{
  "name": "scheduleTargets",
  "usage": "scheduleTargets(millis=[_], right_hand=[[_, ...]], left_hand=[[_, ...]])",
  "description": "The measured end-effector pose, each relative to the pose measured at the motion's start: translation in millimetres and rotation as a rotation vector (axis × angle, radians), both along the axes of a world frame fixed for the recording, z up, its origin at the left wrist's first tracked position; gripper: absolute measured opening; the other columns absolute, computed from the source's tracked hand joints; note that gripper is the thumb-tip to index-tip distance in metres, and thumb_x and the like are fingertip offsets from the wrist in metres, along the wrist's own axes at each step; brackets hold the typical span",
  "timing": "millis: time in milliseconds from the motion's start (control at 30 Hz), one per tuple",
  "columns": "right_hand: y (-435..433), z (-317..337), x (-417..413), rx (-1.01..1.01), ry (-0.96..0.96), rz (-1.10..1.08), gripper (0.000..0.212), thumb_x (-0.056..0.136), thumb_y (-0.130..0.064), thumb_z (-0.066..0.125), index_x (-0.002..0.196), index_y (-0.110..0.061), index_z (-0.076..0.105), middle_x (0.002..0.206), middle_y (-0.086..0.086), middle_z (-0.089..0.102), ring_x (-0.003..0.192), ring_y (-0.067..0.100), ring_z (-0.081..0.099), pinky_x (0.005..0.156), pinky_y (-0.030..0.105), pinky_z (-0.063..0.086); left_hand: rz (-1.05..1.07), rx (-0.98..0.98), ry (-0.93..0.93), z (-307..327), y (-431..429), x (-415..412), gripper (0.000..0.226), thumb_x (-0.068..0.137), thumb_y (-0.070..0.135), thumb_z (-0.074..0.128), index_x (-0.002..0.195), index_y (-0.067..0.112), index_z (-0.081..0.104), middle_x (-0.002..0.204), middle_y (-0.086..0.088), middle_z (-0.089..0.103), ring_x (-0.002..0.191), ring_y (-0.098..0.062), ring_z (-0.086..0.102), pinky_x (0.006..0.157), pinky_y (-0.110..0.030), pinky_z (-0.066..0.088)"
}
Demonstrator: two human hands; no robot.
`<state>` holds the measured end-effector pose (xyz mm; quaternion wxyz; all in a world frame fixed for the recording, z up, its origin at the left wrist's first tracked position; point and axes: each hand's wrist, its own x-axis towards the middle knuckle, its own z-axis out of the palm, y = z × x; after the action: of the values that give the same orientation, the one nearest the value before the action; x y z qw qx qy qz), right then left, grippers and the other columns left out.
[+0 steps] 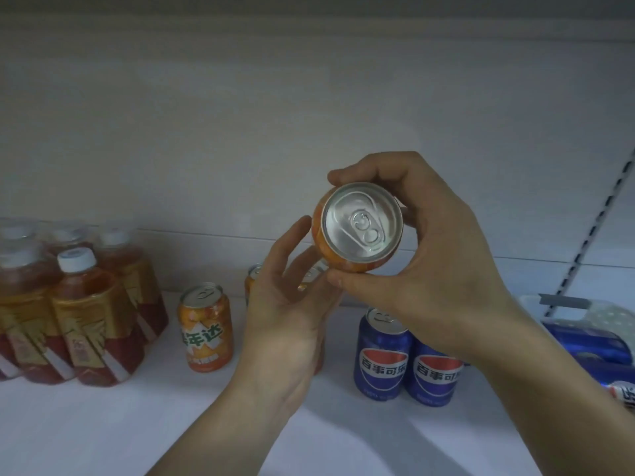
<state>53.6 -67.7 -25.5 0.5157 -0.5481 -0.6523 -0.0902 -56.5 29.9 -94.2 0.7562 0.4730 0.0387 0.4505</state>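
My right hand (436,269) grips an orange soda can (360,223) above the shelf, thumb under it and fingers curled over the far side. The can is tilted so its silver top with the pull tab faces the camera. My left hand (292,304) is open, palm turned up, with its fingertips touching the can's left side.
On the white shelf (103,424) stand an orange can (205,328), another orange can (254,280) partly behind my left hand, two blue cola cans (383,359), and several red tea bottles (89,321) at left. A bin with blue cans (584,338) sits at right.
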Motion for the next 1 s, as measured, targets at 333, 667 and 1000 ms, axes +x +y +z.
scheduleTargets(millis=[333, 667, 1000], right_hand=[[21.5, 17.6, -6.0, -0.072, 0.078, -0.101, 0.081, 0.045, -0.054, 0.099, 0.109, -0.02, 0.061, 0.104, -0.01, 0.066, 0.101, 0.008, 0.065, 0.088, 0.029, 0.051], [17.4, -6.2, -4.8, -0.096, 0.732, -0.139, 0.043, 0.109, -0.043, 0.041, 0.087, -0.027, 0.073, 0.07, -0.012, 0.072, 0.063, 0.001, 0.067, 0.053, 0.02, 0.053], [15.6, -7.5, 9.3, -0.653, 1.15, 0.18, 0.051, 0.106, -0.039, 0.04, 0.061, -0.02, 0.053, 0.05, -0.002, 0.031, 0.037, 0.007, 0.022, 0.043, 0.021, 0.008]], left_hand=[[-0.319, -0.156, -0.139, 5.6, 4.6, -13.1, 0.052, 0.085, 0.003, 0.061, 0.137, 0.007, 0.055, 0.122, -0.017, 0.07, 0.106, -0.027, 0.072, 0.078, -0.03, 0.059], [0.142, 0.214, -0.101, 7.1, -4.8, -11.0, 0.078, 0.065, 0.004, 0.083, 0.136, 0.014, 0.052, 0.126, -0.015, 0.065, 0.108, -0.031, 0.068, 0.081, -0.03, 0.058], [0.23, 0.318, -0.058, 29.2, -26.9, -23.4, 0.08, 0.051, 0.006, 0.088, 0.124, 0.026, 0.061, 0.099, 0.0, 0.073, 0.038, -0.014, 0.057, 0.043, -0.023, 0.051]])
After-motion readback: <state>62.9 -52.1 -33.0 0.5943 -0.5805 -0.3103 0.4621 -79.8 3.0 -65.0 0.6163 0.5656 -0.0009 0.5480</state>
